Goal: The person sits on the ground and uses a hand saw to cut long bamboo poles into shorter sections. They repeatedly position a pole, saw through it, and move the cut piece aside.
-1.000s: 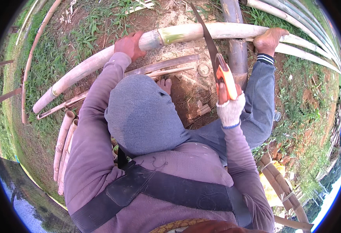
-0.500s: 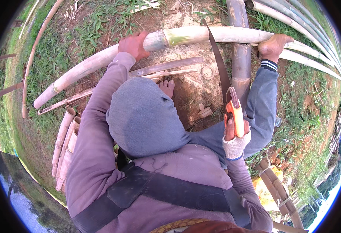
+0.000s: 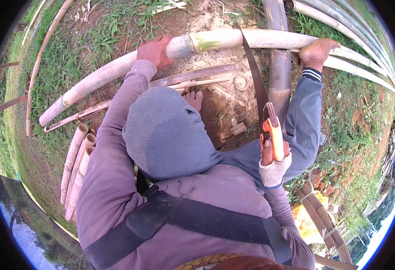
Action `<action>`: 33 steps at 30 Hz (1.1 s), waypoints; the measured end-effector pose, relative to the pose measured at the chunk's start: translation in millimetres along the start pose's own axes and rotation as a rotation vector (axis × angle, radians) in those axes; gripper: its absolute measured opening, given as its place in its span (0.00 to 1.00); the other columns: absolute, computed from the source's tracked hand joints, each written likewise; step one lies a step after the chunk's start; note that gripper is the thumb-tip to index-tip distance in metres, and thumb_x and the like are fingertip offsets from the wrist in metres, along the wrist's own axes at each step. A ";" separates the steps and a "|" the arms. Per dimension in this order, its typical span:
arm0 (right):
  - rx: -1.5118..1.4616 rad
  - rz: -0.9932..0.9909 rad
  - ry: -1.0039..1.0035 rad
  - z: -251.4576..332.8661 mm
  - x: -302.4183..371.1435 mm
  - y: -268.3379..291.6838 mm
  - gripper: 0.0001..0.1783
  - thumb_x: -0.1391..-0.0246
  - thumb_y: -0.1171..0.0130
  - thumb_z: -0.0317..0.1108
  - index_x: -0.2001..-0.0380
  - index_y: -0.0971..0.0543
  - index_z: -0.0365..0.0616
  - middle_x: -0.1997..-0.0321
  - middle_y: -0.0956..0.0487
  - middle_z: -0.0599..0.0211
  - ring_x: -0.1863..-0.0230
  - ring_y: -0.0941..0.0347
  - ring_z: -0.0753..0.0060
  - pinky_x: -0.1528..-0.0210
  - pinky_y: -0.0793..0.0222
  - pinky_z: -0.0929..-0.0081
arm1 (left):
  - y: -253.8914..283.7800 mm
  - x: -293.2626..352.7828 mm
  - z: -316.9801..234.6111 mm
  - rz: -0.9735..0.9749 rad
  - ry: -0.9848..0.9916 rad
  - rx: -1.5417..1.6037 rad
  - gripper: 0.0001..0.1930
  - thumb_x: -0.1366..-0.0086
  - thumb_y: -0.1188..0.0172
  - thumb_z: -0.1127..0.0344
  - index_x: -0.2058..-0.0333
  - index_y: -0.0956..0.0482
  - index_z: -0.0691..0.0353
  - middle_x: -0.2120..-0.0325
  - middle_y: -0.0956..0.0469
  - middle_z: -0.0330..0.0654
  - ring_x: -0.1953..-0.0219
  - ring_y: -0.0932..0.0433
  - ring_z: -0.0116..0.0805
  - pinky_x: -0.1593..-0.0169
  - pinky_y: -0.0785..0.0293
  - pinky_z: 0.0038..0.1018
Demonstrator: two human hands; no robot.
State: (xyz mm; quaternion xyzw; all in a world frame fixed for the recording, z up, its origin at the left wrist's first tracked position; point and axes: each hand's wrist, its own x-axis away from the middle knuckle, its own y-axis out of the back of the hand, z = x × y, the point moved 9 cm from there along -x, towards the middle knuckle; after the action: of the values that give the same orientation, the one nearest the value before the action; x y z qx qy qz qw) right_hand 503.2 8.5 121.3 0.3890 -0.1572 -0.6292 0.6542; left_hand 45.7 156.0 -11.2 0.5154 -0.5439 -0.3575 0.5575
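A long pale bamboo pole (image 3: 227, 39) with a greenish patch runs across the upper part of the head view. My bare left hand (image 3: 156, 51) is wrapped over it, left of a node. My right hand (image 3: 274, 157), in a whitish fingerless glove, grips the orange handle of a handsaw (image 3: 257, 74). Its dark blade slants up and crosses the pole right of the green patch. A thicker dark bamboo log (image 3: 279, 72) lies beneath the pole. My bare right foot (image 3: 317, 52) presses on the pole near that log.
Split bamboo strips (image 3: 197, 76) lie on the ground below the pole. Cut bamboo lengths (image 3: 77, 164) are stacked at the left. More long poles (image 3: 341, 27) fan out at the upper right. Sawdust (image 3: 220, 67) covers the soil, and a bundle of bamboo pieces (image 3: 319, 211) sits lower right.
The saw and my right hand have shifted slightly down toward me, the blade sliding along its crossing with the pole. My left hand and foot stay in place.
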 end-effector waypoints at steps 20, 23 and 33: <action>0.063 0.049 0.127 -19.5 -19.5 -38.3 0.09 0.35 0.34 0.31 0.57 0.17 0.36 0.65 0.18 0.55 0.70 0.18 0.57 0.66 0.24 0.62 | 0.2 -1.1 -0.9 -0.056 -0.002 -0.010 0.43 0.50 0.21 0.50 0.33 0.27 0.43 0.42 0.17 0.47 0.44 0.16 0.55 0.39 0.21 0.48; 0.042 -0.046 0.039 -0.6 -149.7 -94.2 0.15 0.35 0.32 0.38 0.61 0.19 0.34 0.72 0.16 0.50 0.71 0.16 0.47 0.67 0.22 0.58 | -5.5 -7.2 -5.9 -0.020 -0.011 0.049 0.45 0.50 0.21 0.50 0.32 0.28 0.42 0.41 0.18 0.48 0.44 0.16 0.54 0.38 0.21 0.48; 0.040 0.042 0.044 -10.0 -7.8 -13.8 0.07 0.36 0.33 0.29 0.58 0.18 0.39 0.64 0.21 0.56 0.68 0.21 0.55 0.69 0.26 0.60 | 1.6 0.3 3.1 0.004 -0.011 0.052 0.46 0.50 0.22 0.49 0.30 0.28 0.41 0.43 0.17 0.47 0.44 0.15 0.52 0.39 0.21 0.48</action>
State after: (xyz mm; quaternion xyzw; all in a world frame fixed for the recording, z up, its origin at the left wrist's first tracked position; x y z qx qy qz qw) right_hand 499.2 20.2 107.2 0.4125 -0.1636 -0.6032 0.6628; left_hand 42.5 155.5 -9.9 0.5266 -0.5569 -0.3449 0.5418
